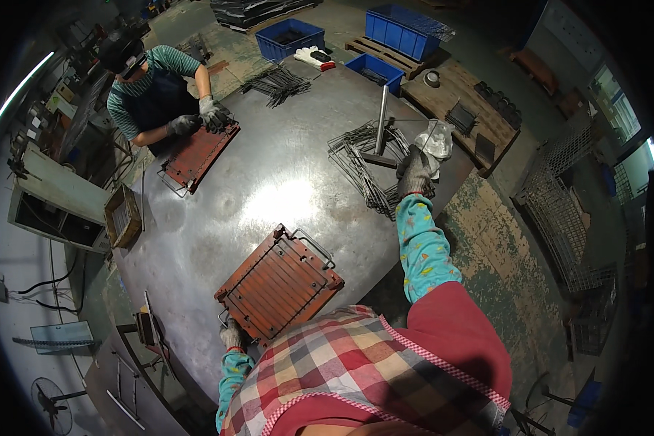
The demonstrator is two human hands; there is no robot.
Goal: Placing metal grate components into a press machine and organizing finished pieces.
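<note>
A red-brown slatted metal jig [277, 287] lies on the steel table close to my body, with bent wire rods laid across it and a wire loop at each end. My left hand [230, 334], in a grey glove, is against the jig's lower left corner by one wire loop; its fingers are mostly hidden. My gloved right hand [414, 173] reaches far to the right, its fingers closed at the edge of a pile of bent wire frames [367, 171]. An upright metal post [382, 116] on a flat base stands amid that pile. A clear plastic bag [436, 142] lies beside my right hand.
Across the steel table [189, 269], a co-worker [156, 94] with gloved hands works at another red jig [200, 156]. Loose wire rods [276, 83] and white gloves [312, 57] lie at the far edge. Blue bins [289, 38], a wooden pallet [458, 91] and a wooden box [122, 216] stand around.
</note>
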